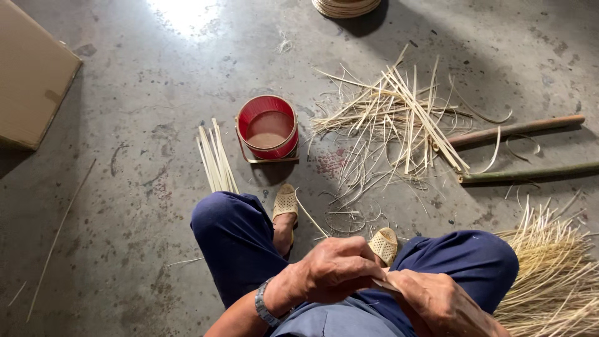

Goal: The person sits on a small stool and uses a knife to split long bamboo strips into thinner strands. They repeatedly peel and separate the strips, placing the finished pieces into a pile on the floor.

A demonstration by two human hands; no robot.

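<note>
Currently left hand (334, 268) and right hand (437, 299) both pinch one thin bamboo strip (385, 284) over the knees; red bucket (267, 128) sits ahead.

Counting the things on the floor

There is one red bucket (267, 128), one brown cardboard box (28, 72) and one round woven basket (345, 6). Two long bamboo poles (518, 130) lie side by side. There are two tan shoes (286, 203) and two hands: the left hand (334, 268) and the right hand (437, 299). The thin bamboo strips (393, 115) lie in three heaps, too many to count.
</note>
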